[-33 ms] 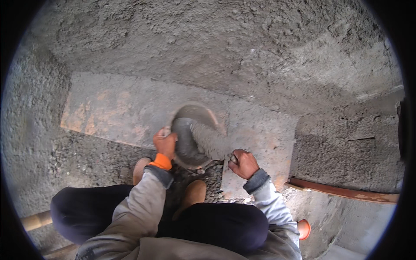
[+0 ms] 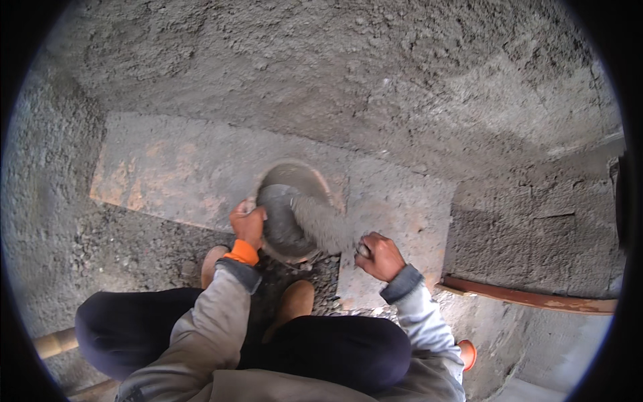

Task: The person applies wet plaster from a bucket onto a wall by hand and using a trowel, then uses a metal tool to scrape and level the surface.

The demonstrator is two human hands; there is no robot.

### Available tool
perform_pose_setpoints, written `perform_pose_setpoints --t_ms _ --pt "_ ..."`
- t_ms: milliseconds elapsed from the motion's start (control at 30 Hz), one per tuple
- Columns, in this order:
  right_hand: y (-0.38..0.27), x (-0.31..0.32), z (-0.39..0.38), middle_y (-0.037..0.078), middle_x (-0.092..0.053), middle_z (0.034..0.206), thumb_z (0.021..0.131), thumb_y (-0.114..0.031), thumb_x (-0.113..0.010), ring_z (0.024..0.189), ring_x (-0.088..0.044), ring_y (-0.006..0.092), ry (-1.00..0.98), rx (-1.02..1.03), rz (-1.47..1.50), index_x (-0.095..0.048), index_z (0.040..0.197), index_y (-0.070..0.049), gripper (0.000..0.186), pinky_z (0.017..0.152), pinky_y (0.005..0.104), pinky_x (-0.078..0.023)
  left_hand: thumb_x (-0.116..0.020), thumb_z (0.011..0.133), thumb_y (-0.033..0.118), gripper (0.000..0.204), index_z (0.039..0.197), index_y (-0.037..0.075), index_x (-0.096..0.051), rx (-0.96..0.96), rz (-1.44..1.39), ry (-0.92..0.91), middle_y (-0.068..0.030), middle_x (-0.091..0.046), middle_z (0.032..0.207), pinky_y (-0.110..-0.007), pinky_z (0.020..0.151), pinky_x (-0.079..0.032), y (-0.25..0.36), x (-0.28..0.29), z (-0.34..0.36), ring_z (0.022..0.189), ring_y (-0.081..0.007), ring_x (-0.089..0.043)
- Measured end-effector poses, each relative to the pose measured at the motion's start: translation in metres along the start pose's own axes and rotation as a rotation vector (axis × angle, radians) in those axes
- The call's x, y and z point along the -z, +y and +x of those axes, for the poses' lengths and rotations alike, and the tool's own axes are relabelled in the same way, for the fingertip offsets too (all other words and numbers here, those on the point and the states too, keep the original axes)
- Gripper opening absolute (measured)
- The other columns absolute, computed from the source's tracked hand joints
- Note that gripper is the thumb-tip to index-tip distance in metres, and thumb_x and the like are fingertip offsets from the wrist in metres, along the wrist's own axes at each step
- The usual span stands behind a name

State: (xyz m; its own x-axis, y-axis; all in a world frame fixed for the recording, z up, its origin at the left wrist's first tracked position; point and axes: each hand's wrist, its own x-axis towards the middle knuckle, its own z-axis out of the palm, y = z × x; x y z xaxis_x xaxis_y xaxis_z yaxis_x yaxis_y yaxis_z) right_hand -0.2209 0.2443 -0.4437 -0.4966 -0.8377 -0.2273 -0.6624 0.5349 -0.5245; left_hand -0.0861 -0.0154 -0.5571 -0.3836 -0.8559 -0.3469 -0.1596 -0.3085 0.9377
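A round bucket (image 2: 305, 175) holding wet grey mortar (image 2: 276, 218) stands in front of my feet. My left hand (image 2: 248, 224) is closed on the left side of its rim. In my right hand (image 2: 380, 256) is the handle of a trowel, gripped in a fist. The trowel's blade (image 2: 325, 224), thickly coated with mortar and slightly blurred, points left and reaches over the bucket's right rim. Whether its tip touches the mortar inside, I cannot tell.
Mortar-stained flat boards (image 2: 161, 167) lie under and beside the bucket. Rough grey rendered walls (image 2: 268, 80) rise beyond and at the left. Loose gravel (image 2: 147, 251) covers the ground nearby. A reddish-brown wooden strip (image 2: 529, 295) lies at the right.
The trowel blade has come slightly nearer to me, and my right hand has shifted a little to the right. My left hand keeps its hold on the rim. The whole view has moved slightly.
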Motion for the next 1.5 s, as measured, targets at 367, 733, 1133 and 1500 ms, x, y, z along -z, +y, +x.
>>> perform_pose_setpoints --t_ms 367,733,1133,1500 --pt "0.064 0.273 0.042 0.007 -0.059 0.068 0.073 -0.015 -0.061 0.052 -0.051 0.0149 0.026 -0.52 0.085 -0.062 0.092 0.002 0.025 0.047 0.0292 -0.046 -0.057 0.065 0.002 0.01 0.073 -0.002 -0.06 0.019 0.004 -0.047 -0.0004 -0.053 0.057 -0.027 0.047 -0.035 0.001 -0.014 0.012 0.05 -0.0093 -0.045" --pt "0.012 0.122 -0.072 0.023 -0.058 0.086 0.079 -0.017 -0.051 0.081 -0.058 0.036 -0.256 -0.434 0.036 -0.055 0.092 0.001 0.022 0.071 0.0428 -0.046 -0.061 0.064 0.003 0.021 0.084 0.003 -0.064 -0.291 0.35 -0.122 -0.0084 -0.063 0.077 -0.032 0.064 -0.047 0.007 -0.05 -0.021 0.068 -0.0197 -0.06" --pt "0.001 -0.138 -0.009 0.019 -0.063 0.074 0.075 -0.009 -0.055 0.063 -0.062 0.0322 0.095 -0.203 0.3 -0.058 0.089 0.002 0.018 0.057 0.0379 -0.049 -0.057 0.064 -0.001 0.02 0.083 -0.005 -0.06 -0.623 0.268 -0.482 -0.0095 -0.064 0.103 -0.027 0.069 -0.046 0.03 -0.077 -0.074 0.082 -0.0176 -0.059" --pt "-0.002 -0.092 -0.053 0.004 -0.055 0.064 0.076 -0.002 -0.048 0.045 -0.051 0.0112 0.302 -0.514 1.383 -0.057 0.09 0.002 0.016 0.041 0.0236 -0.041 -0.057 0.058 -0.003 0.029 0.086 -0.002 -0.063 0.044 -0.056 -0.153 -0.0018 -0.055 0.071 -0.027 0.053 -0.04 0.025 -0.069 -0.037 0.061 -0.0115 -0.049"
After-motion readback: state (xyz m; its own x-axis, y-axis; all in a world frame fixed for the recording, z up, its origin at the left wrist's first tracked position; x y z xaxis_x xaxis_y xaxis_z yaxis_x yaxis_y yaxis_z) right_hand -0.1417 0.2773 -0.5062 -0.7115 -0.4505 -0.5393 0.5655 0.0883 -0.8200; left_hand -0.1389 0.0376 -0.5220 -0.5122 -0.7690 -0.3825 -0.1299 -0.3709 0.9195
